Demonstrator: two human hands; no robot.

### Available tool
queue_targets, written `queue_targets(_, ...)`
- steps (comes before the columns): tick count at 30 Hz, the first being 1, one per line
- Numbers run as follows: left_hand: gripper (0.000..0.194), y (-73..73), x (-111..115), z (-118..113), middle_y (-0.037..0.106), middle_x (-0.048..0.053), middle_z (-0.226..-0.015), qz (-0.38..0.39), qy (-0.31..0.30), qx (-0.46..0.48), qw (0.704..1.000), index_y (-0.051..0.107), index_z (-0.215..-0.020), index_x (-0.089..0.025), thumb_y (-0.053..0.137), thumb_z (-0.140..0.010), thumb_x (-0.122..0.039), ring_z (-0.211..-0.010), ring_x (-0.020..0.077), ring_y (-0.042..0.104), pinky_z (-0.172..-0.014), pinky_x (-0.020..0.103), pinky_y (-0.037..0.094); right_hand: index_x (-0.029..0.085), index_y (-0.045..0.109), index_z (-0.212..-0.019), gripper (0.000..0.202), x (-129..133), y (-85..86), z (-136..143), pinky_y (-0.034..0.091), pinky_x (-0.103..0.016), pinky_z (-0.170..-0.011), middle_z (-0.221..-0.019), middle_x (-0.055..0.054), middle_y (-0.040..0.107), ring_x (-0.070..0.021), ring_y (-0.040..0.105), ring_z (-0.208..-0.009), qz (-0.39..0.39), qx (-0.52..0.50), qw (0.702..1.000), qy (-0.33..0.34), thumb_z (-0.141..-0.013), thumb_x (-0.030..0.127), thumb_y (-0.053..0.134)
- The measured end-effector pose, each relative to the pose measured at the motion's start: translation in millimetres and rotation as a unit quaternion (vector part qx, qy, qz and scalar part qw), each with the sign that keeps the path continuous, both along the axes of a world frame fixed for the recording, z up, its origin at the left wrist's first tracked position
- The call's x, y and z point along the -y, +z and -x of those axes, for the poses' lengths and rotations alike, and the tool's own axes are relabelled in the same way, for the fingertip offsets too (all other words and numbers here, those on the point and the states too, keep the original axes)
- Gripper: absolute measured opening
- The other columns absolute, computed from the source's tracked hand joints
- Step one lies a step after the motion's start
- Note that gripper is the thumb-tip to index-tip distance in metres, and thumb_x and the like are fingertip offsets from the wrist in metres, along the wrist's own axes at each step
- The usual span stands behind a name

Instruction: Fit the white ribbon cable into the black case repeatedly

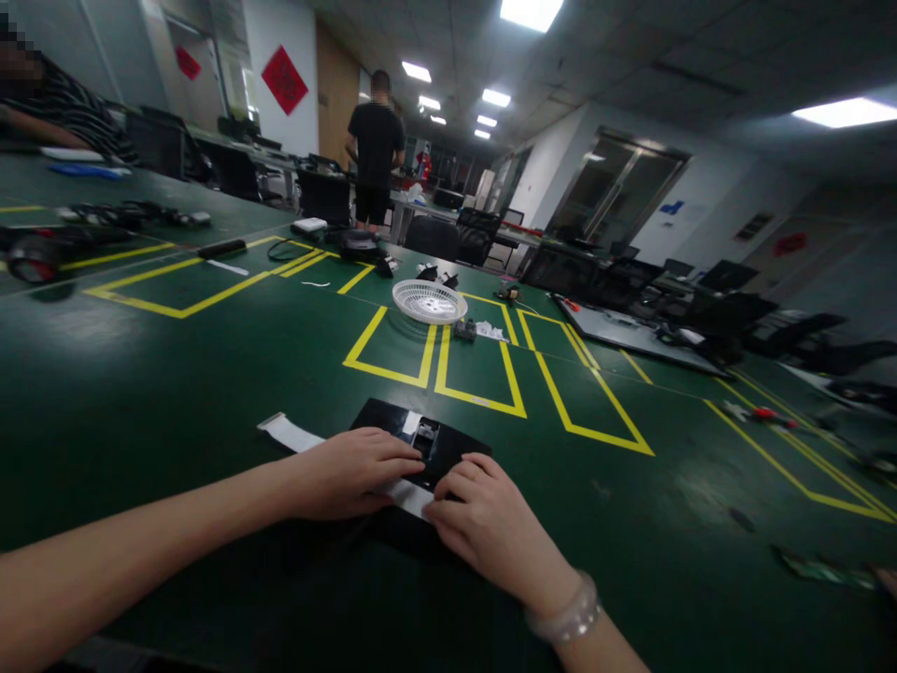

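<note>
A glossy black panel (455,448) with a square recess near its middle lies at the near edge of the green table. Across its near side runs a white flat ribbon cable (292,436), whose connector end sticks out to the left. My left hand (368,472) rests over the panel, fingers bent and thumb tucked low against the cable. On the panel's right part, my right hand (483,509) has curled fingers with the tips on the cable. Both hands seem closed on the cable; the fingers hide part of it and of the panel.
Yellow tape outlines (483,404) mark the green table (266,346). Farther back stand a white round basket (429,301) and small black parts (463,329). A large flat panel (631,335) lies back right, tools (763,416) at right. A person (377,140) stands beyond the table.
</note>
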State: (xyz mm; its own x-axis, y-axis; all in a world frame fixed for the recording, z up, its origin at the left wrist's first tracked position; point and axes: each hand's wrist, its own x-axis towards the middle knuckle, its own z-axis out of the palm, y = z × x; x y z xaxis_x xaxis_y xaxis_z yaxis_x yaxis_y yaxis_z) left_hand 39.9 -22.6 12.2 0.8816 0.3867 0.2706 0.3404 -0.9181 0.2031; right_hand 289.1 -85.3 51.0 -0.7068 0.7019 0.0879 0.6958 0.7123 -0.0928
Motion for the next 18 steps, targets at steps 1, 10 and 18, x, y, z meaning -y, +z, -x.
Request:
queue_targets(1,0.058,0.1,0.0,0.0,0.06,0.012,-0.137,0.006,0.001,0.0,1.0,0.053,-0.139,-0.017,0.072,-0.084,-0.02,-0.124,0.0265,0.058,-0.105,0.044,0.045,0.029,0.072,-0.098,0.015,0.0,0.2,0.1,0.035,-0.041,-0.104,-0.097,0.0,0.07,-0.0183,0.059,-0.095,0.001,0.0,1.0,0.001,-0.095,0.021,0.059)
queue_targets(10,0.062,-5.2,-1.3,-0.1,0.054,0.01,-0.145,0.029,-0.007,-0.006,1.0,0.048,-0.145,-0.019,0.067,-0.087,-0.019,-0.134,0.0254,0.051,-0.113,0.043,0.038,0.03,0.072,-0.102,0.018,0.2,0.5,1.4,0.036,-0.04,-0.103,-0.098,0.001,0.07,-0.0177,0.06,-0.095,-0.009,0.008,1.0,0.007,-0.096,0.022,0.058)
queue_targets(18,0.096,-4.4,1.1,2.2,0.036,0.018,-0.157,0.05,-0.001,-0.039,0.998,0.038,-0.153,-0.017,0.075,-0.076,-0.06,-0.143,0.0344,0.037,-0.118,0.049,0.027,0.027,0.073,-0.093,0.015,0.2,-1.1,-0.4,0.033,-0.041,-0.107,-0.096,0.0,0.07,-0.0179,0.06,-0.094,-0.003,-0.01,1.0,0.0,-0.092,0.019,0.06)
